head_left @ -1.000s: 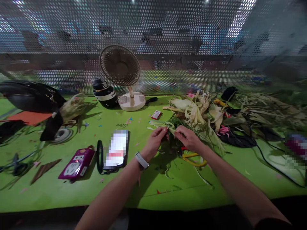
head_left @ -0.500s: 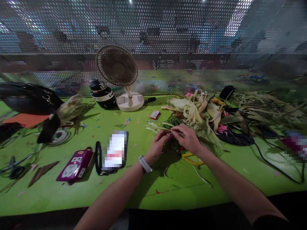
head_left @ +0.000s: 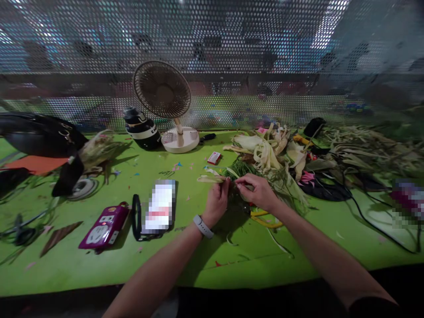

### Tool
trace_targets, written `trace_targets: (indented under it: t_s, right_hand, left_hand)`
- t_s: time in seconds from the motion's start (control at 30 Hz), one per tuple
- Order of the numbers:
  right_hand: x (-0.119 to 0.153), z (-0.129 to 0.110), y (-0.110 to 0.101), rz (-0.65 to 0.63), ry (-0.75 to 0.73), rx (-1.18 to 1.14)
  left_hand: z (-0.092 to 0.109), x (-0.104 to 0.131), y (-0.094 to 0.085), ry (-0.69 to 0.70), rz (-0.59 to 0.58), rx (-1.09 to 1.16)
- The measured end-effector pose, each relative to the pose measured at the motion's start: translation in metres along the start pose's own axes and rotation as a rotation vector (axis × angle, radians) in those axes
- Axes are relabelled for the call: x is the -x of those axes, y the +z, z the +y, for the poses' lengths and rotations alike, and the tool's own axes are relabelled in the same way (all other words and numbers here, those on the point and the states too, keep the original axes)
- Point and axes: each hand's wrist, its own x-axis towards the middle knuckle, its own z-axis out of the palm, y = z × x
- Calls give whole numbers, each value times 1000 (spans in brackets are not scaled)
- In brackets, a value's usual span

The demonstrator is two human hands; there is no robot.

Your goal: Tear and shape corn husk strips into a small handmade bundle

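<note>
Pale, narrow corn husk strips [head_left: 210,179] stick out to the left from the closed fingers of my left hand [head_left: 217,199], which stands upright with a band on its wrist. Just to its right, my right hand [head_left: 256,192] is closed in a pinch, and what lies between its fingertips is too small to make out. A small gap separates the two hands. Behind them spreads a heap of dried corn husks [head_left: 265,150], with green fibres [head_left: 243,168] at its near edge. Beneath my right wrist lies a yellow loop-shaped handle [head_left: 266,222], partly covered.
On the green table [head_left: 251,269] stand a fan [head_left: 180,140] and a dark bottle [head_left: 144,132]. A small red-and-white box [head_left: 214,157] lies beyond my hands. Leftward are a phone [head_left: 159,207], a purple power strip [head_left: 105,227] and scissors [head_left: 23,232]. Cables [head_left: 371,223] run at right.
My left hand has turned more upright and its fingers have drawn slightly away from my right fingertips. The husk strips in it have shifted a little. My right hand has barely moved.
</note>
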Motion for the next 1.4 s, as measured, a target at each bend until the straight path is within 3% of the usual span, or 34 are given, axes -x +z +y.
trace_targets:
  t_s: [0.23,0.43,0.67,0.83,1.07,1.23,1.4]
  right_hand:
    - [-1,0,-3,25,17,-19]
    - [-2,5,-9,-42,-61,55]
    - [-1,8,-10,-21,-84,119]
    - [-1,8,-9,17,-104,164]
    - [1,6,-7,-17,-164,212]
    - [0,7,-4,45,-185,248]
    - [-1,9,-8,64,-153,207]
  left_hand:
    - [9,-1,-1,-102,8,111]
    - [15,0,-2,-371,-347,365]
    - [24,1,-3,-368,-464,417]
    - [28,2,-1,-403,-444,457]
    - [19,3,1,-469,-314,433]
    - [17,2,3,-401,-213,357]
    - [20,3,1,-382,-332,354]
